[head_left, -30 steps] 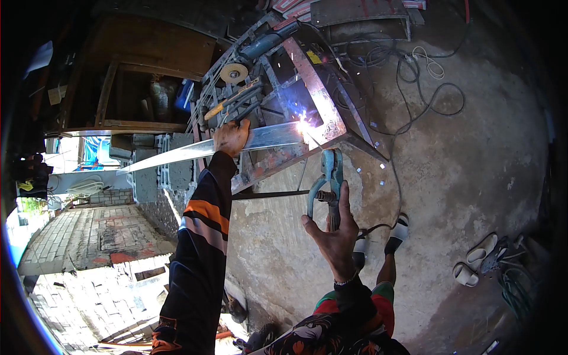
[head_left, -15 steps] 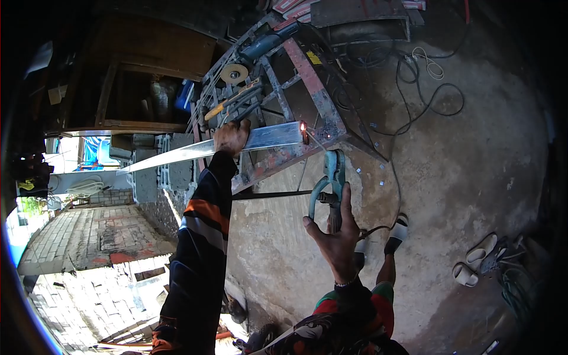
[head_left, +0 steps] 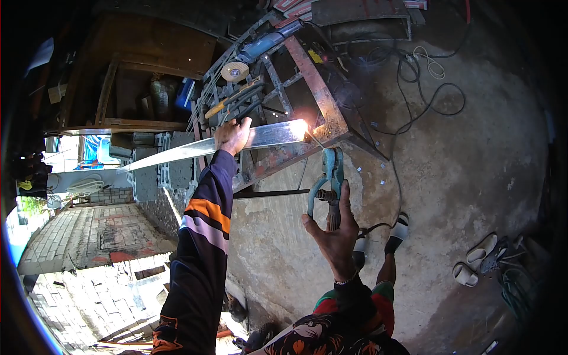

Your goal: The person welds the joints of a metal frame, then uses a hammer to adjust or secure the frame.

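Note:
My left hand (head_left: 232,136) is wrapped over a long silvery metal tube (head_left: 269,136) near its right end. The tube lies across a paint-worn metal frame (head_left: 319,97) and stretches away to the left. In my right hand (head_left: 338,239) is a blue-green welding electrode holder (head_left: 335,168), gripped at its lower part. A thin electrode (head_left: 317,142) reaches from its jaws up to the tube's end. There a bright welding arc (head_left: 303,128) glows, and its glare hides the contact point.
An angle grinder (head_left: 269,44), a disc (head_left: 235,72) and a tool with a wooden handle (head_left: 222,106) rest on the frame. Black cable (head_left: 408,121) loops over the concrete floor. Shoes (head_left: 467,273) lie at right, and a wooden cabinet (head_left: 154,41) stands at upper left.
The small glow at the tube's end has grown into a bright arc with a few sparks, lighting the frame and my left sleeve. Both hands have barely moved.

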{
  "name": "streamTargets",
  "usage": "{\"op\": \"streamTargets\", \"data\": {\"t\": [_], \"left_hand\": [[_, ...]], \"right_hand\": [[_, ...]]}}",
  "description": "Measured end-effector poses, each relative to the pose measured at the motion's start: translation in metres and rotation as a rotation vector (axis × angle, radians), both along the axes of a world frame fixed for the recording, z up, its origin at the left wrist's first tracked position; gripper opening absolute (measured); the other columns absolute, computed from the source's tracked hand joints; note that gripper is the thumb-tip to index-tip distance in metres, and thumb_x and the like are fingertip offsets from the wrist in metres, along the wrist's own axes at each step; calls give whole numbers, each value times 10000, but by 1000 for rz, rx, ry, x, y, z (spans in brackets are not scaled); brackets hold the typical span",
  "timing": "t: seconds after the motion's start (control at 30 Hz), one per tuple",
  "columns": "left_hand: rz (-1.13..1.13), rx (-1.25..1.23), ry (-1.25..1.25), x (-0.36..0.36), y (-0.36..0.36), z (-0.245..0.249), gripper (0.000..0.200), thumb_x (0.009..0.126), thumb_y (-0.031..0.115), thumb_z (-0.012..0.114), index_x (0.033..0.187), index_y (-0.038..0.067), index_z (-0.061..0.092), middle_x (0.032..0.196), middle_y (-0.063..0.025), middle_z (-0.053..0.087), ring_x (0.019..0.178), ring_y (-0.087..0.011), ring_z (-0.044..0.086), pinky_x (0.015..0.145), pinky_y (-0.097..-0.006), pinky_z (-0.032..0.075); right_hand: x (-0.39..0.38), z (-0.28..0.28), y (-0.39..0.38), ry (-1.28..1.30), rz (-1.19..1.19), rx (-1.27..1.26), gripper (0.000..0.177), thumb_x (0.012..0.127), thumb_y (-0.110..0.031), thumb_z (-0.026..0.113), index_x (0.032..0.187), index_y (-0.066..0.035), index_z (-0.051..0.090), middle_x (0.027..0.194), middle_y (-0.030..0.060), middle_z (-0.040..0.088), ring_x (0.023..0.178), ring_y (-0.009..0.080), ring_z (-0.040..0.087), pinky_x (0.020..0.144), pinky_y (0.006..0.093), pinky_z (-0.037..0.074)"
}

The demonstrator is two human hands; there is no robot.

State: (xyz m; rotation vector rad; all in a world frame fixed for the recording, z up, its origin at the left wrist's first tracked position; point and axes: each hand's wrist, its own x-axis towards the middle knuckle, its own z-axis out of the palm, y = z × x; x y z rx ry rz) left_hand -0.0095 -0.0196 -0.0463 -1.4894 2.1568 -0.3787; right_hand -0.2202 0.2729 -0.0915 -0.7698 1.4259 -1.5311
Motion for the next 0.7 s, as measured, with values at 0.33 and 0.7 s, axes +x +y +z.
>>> {"op": "streamTargets", "data": {"t": [0.33,0.7], "left_hand": [[131,-23,248,8,-2,-2,499,936,486,373,982,113,701,1019,-274,672,990,-438,645,885,-508,481],[248,-39,279,1,-2,1,660,931,529,331,988,-4,715,1030,-288,671,1020,-429,642,928,-490,465]], "right_hand": [[-1,3,4,-140,0,7,1011,710,-127,860,1522,-23,267,1179,185,658,1051,241,653,916,345,512],[-5,7,2,-48,21,12,1003,708,-140,861,1517,-22,279,1163,166,672,1058,253,658,919,355,514]]}}
